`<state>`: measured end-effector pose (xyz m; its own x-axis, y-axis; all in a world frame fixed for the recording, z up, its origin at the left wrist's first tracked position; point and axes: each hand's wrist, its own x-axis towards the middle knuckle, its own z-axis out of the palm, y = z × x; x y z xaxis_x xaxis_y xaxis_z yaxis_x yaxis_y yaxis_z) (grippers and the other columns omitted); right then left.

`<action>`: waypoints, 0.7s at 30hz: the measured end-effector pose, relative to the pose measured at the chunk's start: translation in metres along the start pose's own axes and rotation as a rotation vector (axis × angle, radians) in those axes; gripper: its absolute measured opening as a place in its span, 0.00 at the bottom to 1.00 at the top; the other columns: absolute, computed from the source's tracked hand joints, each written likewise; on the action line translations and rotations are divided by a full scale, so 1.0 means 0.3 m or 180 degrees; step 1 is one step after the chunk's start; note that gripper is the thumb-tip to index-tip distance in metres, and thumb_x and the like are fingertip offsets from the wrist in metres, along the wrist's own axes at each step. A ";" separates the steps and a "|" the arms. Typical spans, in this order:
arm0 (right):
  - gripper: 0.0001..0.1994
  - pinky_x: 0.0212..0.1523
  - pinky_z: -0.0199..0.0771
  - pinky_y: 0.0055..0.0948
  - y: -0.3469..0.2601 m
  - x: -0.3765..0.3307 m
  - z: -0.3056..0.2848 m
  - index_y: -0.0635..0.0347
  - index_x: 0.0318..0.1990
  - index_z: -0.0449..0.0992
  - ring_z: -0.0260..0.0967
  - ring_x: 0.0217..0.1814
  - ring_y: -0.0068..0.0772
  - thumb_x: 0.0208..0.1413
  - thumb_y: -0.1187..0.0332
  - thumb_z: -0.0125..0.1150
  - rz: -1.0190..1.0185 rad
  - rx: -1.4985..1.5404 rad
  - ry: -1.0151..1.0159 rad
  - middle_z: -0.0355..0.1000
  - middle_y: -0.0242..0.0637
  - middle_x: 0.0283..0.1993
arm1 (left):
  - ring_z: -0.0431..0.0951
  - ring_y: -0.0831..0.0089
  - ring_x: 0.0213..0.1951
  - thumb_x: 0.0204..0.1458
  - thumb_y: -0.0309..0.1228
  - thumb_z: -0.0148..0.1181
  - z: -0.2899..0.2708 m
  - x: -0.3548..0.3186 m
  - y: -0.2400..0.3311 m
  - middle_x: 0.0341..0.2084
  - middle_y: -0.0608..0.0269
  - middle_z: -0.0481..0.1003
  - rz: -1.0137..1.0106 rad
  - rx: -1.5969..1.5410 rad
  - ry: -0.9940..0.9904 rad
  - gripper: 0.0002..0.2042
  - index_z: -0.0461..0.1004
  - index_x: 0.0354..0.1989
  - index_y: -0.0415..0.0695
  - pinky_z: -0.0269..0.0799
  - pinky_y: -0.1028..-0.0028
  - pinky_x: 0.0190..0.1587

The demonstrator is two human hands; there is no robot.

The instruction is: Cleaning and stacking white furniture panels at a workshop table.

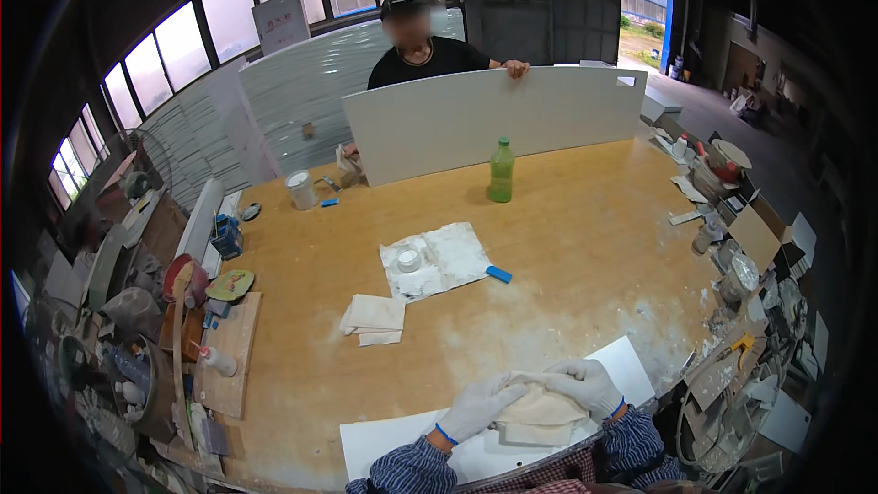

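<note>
A folded cream cloth (541, 413) is between my two white-gloved hands at the near edge of the table. My left hand (477, 405) grips its left side, fingers closed on the fabric. On the opposite side, my right hand (590, 386) is closed on the cloth's upper right part. Beneath the cloth lies a long white panel (624, 361), partly covered by my forearms and striped sleeves. Farther off on the table are a small stack of cream cloths (377, 318) and a powdery white sheet (457, 252) bearing a small white tub (408, 261).
Across the wooden table (311, 375), a person holds a large white board (494, 123) upright. A green bottle (501, 170) stands before it. A blue block (498, 274) lies mid-table. A white can (300, 190) is far left. Tools, containers and a squeeze bottle (218, 360) crowd both sides.
</note>
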<state>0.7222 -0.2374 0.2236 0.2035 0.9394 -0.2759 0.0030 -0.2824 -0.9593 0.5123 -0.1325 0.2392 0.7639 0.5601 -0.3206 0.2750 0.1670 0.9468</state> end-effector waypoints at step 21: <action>0.09 0.37 0.71 0.18 -0.030 -0.009 0.011 0.65 0.40 0.81 0.72 0.36 0.17 0.58 0.67 0.65 0.0032 -0.0054 0.0187 0.78 0.31 0.35 | 0.64 0.90 0.15 0.60 0.42 0.57 0.024 0.002 -0.014 0.21 0.76 0.72 0.0315 -0.0400 0.0030 0.18 0.76 0.52 0.45 0.57 0.85 0.15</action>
<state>0.7183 -0.2366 0.2329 0.2606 0.9236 -0.2810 0.0170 -0.2954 -0.9552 0.5156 -0.1387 0.2349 0.7780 0.5863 -0.2258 0.1230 0.2104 0.9698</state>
